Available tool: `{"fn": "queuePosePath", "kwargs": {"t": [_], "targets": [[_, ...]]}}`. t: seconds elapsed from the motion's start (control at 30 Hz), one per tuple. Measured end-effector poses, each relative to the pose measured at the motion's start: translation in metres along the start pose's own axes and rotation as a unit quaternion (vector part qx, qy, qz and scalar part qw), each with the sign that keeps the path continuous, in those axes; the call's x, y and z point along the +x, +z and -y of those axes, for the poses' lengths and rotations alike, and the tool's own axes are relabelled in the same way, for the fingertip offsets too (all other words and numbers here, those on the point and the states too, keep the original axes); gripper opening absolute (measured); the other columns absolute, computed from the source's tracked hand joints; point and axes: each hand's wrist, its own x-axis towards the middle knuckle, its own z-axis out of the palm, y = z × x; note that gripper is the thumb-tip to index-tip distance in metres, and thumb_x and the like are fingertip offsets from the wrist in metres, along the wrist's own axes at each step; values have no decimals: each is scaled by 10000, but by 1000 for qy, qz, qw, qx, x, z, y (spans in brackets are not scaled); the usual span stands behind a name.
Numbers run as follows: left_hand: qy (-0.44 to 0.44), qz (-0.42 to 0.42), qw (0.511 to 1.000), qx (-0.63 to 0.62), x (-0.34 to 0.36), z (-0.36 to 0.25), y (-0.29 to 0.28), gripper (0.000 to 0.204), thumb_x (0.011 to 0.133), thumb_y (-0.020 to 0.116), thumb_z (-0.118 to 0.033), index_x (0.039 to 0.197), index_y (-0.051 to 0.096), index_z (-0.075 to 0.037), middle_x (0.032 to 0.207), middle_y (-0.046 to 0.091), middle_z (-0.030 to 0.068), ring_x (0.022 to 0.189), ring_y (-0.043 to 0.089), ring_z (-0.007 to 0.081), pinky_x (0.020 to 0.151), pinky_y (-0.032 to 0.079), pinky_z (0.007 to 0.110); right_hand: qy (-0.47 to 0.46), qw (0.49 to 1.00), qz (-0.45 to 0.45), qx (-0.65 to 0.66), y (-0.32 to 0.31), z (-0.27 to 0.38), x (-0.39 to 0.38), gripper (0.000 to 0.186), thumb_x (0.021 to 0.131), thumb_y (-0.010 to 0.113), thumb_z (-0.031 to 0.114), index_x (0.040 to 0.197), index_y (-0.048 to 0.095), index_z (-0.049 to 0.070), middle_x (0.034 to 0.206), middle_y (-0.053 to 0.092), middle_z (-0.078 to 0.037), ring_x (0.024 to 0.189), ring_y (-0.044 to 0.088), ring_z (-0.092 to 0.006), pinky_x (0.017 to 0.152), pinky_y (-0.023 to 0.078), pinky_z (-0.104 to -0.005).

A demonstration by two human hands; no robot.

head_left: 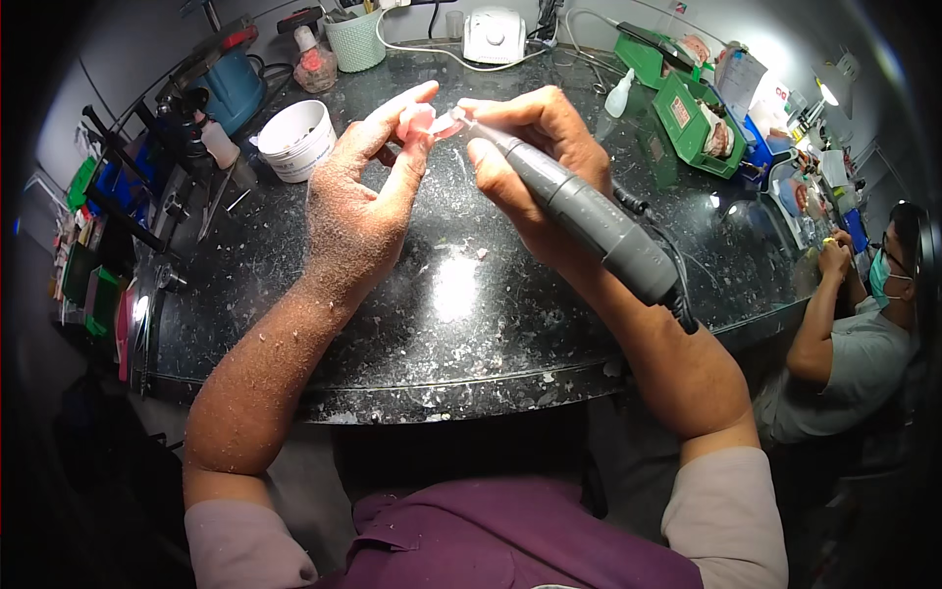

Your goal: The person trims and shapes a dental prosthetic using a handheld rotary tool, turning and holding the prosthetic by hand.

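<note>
My left hand (355,191), dusted with pale shavings up the forearm, pinches a small pink denture (418,119) between thumb and fingers. A grey rotary handpiece (579,209) lies in my right hand (549,133), gripped like a pen, its cord trailing from the rear end. The handpiece's tip is at the right side of the denture; whether the two touch is too small to tell. Both hands are raised over the middle of the dark, scratched bench (471,358).
Left of my hands stands a white tub (297,142), with a blue machine (231,86) behind it. A white control box (494,37) sits at the back. Green trays (677,118) hold dental models at the right, near a small dropper bottle (620,95). A masked co-worker (844,344) sits far right.
</note>
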Motion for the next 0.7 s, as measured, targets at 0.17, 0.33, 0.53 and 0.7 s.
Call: {"fn": "queuePosePath", "kwargs": {"t": [0.17,0.33,0.53,0.7], "targets": [[23,-10,1000,12,2,4,-1,341,972,609,-181,1302,614,-94,1047,661,101,1007,623,152,919,481,302,6,999,37,-6,3,5,-1,227,862,682,46,1061,592,-15,1178,618,-194,1085,624,-178,937,508,-304],[27,-9,1000,13,1,2,2,337,974,606,-175,1302,616,-102,1026,664,95,1009,625,160,921,481,308,-10,999,51,-15,1,6,0,214,862,684,48,1049,601,-11,1154,626,-179,1073,629,-179,926,511,-297],[30,-6,999,27,1,1,1,342,970,611,-168,1306,614,-108,1024,666,92,1005,627,160,919,484,308,-21,999,23,-7,5,1,0,212,825,707,99,1006,636,13,1054,665,-135,997,656,-174,883,524,-309],[28,-3,999,33,1,1,0,342,969,612,-168,1306,615,-111,1026,665,95,1003,631,158,921,486,308,-29,999,-7,10,6,1,0,219,788,729,146,967,666,37,972,696,-100,911,685,-164,831,542,-307]]}}
